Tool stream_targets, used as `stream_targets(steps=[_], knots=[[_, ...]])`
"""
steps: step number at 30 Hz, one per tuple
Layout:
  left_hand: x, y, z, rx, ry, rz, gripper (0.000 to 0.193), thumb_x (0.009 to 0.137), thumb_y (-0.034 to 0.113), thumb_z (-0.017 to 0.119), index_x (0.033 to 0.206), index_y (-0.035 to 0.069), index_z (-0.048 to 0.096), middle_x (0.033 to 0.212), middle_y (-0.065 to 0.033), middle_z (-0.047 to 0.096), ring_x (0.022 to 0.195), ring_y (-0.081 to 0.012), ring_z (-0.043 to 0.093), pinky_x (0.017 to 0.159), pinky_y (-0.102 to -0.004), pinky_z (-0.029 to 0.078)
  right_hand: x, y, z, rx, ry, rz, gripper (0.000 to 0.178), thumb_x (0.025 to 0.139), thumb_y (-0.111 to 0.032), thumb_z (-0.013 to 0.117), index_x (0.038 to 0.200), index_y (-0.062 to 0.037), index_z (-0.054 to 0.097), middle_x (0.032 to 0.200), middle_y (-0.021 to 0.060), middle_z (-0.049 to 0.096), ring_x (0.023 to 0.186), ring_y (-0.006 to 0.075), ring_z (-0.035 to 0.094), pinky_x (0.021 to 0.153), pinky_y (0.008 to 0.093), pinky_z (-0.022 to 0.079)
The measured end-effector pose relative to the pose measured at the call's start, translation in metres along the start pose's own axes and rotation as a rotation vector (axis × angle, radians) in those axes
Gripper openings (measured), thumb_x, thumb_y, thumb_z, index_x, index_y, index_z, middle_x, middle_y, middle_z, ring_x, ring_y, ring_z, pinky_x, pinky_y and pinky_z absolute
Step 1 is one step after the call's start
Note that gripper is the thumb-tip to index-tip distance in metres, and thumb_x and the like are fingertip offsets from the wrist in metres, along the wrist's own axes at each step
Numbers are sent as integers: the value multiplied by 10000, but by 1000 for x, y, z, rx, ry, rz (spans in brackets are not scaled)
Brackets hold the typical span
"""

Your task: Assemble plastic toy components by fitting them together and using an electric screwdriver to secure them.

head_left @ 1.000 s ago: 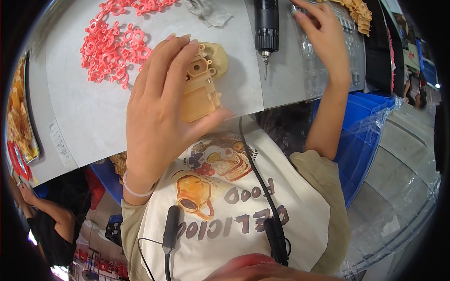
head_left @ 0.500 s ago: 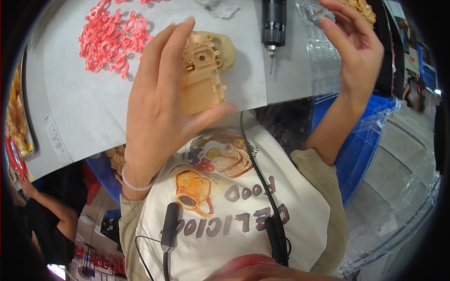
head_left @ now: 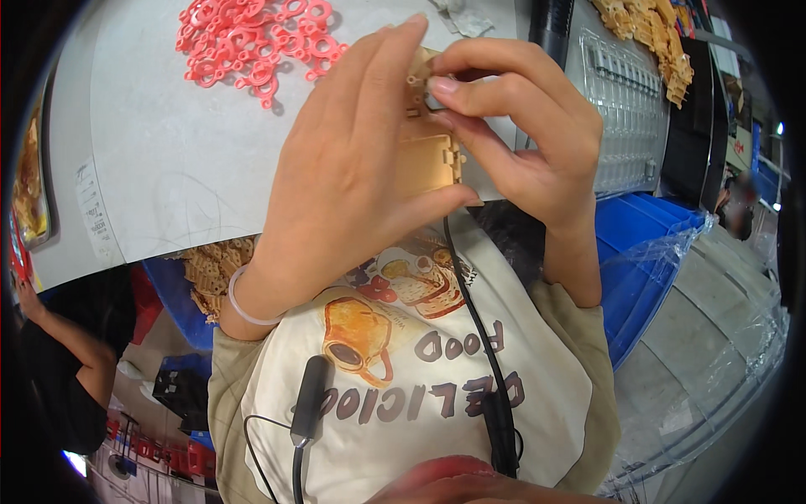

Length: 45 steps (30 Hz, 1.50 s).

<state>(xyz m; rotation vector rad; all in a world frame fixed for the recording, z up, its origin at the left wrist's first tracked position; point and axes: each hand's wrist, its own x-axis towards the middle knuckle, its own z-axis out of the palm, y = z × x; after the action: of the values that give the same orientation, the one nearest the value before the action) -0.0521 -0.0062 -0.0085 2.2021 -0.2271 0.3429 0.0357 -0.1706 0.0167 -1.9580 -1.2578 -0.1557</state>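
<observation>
My left hand (head_left: 340, 164) is wrapped round a beige plastic housing (head_left: 426, 165), fingers along its far side and thumb at its near edge. The housing has a shallow rectangular recess at the near end and small posts and slots at the far end. Over that far end, my right hand (head_left: 533, 122) closes its thumb and fingertips on a small greyish part (head_left: 433, 101). Most of this part is hidden by the fingers, so its kind does not show. Whether it is seated in the housing I cannot tell.
Pink ring-shaped plastic pieces (head_left: 252, 42) lie heaped at the far left. Behind my right hand are a black power screwdriver (head_left: 551, 25), a clear compartment tray (head_left: 621, 118) and beige parts (head_left: 651, 38). Blue bins (head_left: 646, 244) stand below the table edge. A person's arm (head_left: 75, 336) shows at left.
My right hand has come from the clear tray, left and nearer, to the housing with the small greyish part. The left hand keeps its hold. The whole view has shifted slightly.
</observation>
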Motion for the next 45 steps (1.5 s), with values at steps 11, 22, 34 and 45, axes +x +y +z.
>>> stream_targets(steps=[11, 22, 34, 45], knots=[[2, -3, 1, -92, 35, -14, 1011, 601, 245, 878, 1449, 13, 380, 1336, -198, 515, 1173, -380, 548, 969, -433, 483, -8, -4, 4, 26, 22, 127, 225, 688, 72, 753, 870, -13, 652, 1003, 122, 647, 800, 241, 623, 687, 314, 517], [5, 1, -5, -59, -2, 21, 1029, 541, 256, 896, 1381, -57, 391, 1281, -190, 488, 1154, -349, 524, 985, -404, 454, 64, 10, -16, -74, -143, 392, 183, 815, 15, 599, 985, 42, 659, 1106, 154, 618, 1006, 200, 590, 910, 325, 466], [-1, -1, -2, -59, 10, 12, 1023, 563, 310, 888, 1370, -80, 394, 1296, -215, 493, 1204, -367, 498, 1023, -415, 434, 100, 54, 33, -403, -264, 89, 147, 833, -13, 626, 966, 5, 685, 902, 143, 673, 845, 274, 655, 749, 356, 512], [1, 0, -3, -80, 28, 23, 1003, 559, 277, 888, 1363, -69, 398, 1286, -203, 494, 1187, -361, 506, 1008, -412, 438, 57, 29, -45, 376, -200, 305, 186, 833, 36, 544, 992, 74, 633, 1065, 140, 595, 967, 176, 588, 862, 282, 464]])
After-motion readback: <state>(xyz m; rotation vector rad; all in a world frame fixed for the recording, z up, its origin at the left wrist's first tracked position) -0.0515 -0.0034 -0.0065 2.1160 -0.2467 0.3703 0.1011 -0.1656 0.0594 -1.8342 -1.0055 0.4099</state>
